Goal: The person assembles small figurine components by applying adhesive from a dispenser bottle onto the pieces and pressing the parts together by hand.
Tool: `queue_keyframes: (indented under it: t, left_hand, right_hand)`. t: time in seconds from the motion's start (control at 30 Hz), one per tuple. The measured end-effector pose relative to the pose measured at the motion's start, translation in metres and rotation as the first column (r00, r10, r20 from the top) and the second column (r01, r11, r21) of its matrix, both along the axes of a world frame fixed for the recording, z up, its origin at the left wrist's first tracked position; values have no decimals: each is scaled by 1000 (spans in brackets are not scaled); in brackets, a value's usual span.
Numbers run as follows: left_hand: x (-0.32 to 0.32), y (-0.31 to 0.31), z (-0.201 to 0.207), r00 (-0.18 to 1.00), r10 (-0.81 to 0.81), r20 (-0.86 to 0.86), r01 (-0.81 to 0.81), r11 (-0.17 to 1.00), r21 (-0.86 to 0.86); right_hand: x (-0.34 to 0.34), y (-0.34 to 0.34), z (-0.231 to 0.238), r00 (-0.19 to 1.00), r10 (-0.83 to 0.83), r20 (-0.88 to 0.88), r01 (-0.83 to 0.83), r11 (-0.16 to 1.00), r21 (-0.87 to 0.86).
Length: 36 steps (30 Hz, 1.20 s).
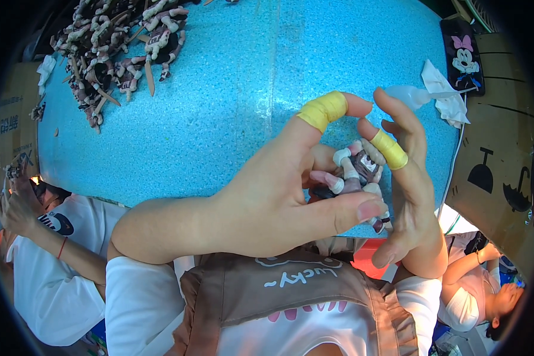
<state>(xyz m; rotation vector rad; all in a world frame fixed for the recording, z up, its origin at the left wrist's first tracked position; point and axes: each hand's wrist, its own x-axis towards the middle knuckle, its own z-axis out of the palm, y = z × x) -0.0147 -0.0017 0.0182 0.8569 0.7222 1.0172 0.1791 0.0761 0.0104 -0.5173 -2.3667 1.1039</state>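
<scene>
My left hand (279, 184) reaches in from the left with yellow tape round its index finger. It holds a small painted figurine (362, 169) in white, pink and dark brown between its thumb and fingers. The figurine is tilted and partly hidden by the thumb. Close on its right is my right hand (412, 184), its thumb and fingers apart and curved. One of its fingers, also wrapped in yellow tape, bends over the figurine's top; I cannot tell whether it presses on it. Both hands are above the near edge of the blue table (219, 118).
Many similar figurines (115, 53) with flat wooden sticks lie heaped at the far left. At the right are a translucent dropper bottle (406, 96), crumpled tissue (445, 98), a black cartoon-mouse case (463, 59) and a cardboard box (498, 154). Co-workers sit on both sides.
</scene>
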Motion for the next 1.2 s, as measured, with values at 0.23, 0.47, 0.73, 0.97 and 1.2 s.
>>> queue_keyframes:
  t: [0.23, 0.47, 0.73, 0.97, 1.2]
  left_hand:
    - [0, 0, 0, 1000, -9, -25, 9, 1000, 13]
    - [-1, -1, 4, 1000, 1, -23, -1, 1000, 15]
    - [2, 2, 16, 999, 48, 0, -47, 989, -139]
    - [9, 3, 16, 992, 122, 10, -118, 970, -211]
    - [9, 5, 15, 993, 105, -45, -112, 970, -216]
  right_hand:
    - [-4, -4, 2, 1000, -15, -6, 15, 999, -42]
    - [-5, -1, -3, 998, 28, -64, -27, 1000, 15]
    - [-6, 2, -5, 988, 79, -130, -97, 985, -145]
    - [-3, -1, -7, 988, -23, -152, 8, 995, -98]
    - [-2, 3, -8, 994, 15, -109, -27, 995, -101]
